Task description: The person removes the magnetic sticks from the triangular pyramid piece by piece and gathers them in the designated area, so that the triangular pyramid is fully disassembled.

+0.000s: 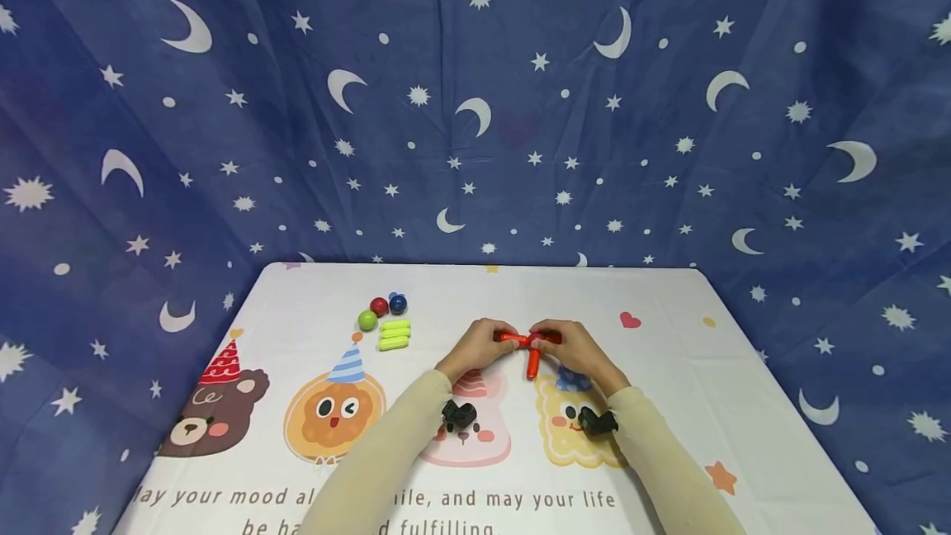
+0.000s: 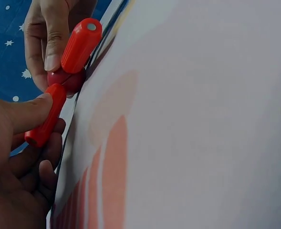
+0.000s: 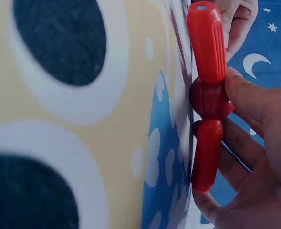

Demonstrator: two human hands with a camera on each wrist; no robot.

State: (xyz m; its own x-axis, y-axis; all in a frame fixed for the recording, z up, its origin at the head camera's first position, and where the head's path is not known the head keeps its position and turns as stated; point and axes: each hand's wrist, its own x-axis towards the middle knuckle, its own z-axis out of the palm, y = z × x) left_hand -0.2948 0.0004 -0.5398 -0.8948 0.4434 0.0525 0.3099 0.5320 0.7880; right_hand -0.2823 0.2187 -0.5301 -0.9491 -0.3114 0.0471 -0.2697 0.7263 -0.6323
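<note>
A dark red ball (image 3: pixel 202 100) joins several ridged red building sticks, each running out a different way. My left hand (image 1: pixel 483 345) pinches the stick on the left (image 2: pixel 47 117) between thumb and fingers. From the other side my right hand (image 1: pixel 575 345) grips the ball, its thumb tip near the joint. Another stick (image 1: pixel 533 364) points toward me, with a round silvery spot in its free end. Along the right fingers lies a third stick (image 3: pixel 207 155), partly covered by that hand in the head view. The joined piece is at or just above the table.
Left of my hands on the white printed tablecloth (image 1: pixel 669 452) lie a red ball (image 1: pixel 379 306), a dark blue ball (image 1: pixel 398 304), a green ball (image 1: pixel 367 320) and several yellow-green sticks (image 1: pixel 394 343). A blue starry curtain (image 1: pixel 520 106) hangs behind the table.
</note>
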